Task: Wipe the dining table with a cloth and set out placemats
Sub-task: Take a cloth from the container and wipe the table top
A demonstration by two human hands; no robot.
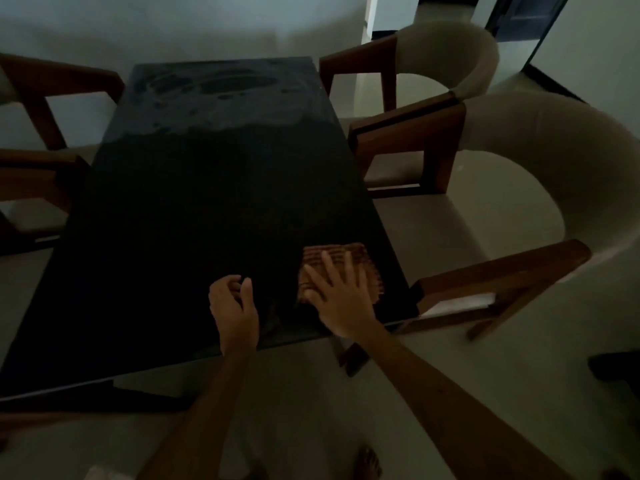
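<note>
A dim room holds a long dark counter [194,202] with wooden-armed chairs [433,109] along both its sides. On the counter's near right corner lies a brown woven cloth [349,258]. The right hand [337,297] presses flat on the cloth, fingers spread. Just left of the cloth, the left hand [235,306] hovers over the counter, fingers loosely curled, holding nothing.

Table [194,188] black, pale smears far end; cloth [346,258] brown, striped; chairs [540,161] beige, brown wood.
</note>
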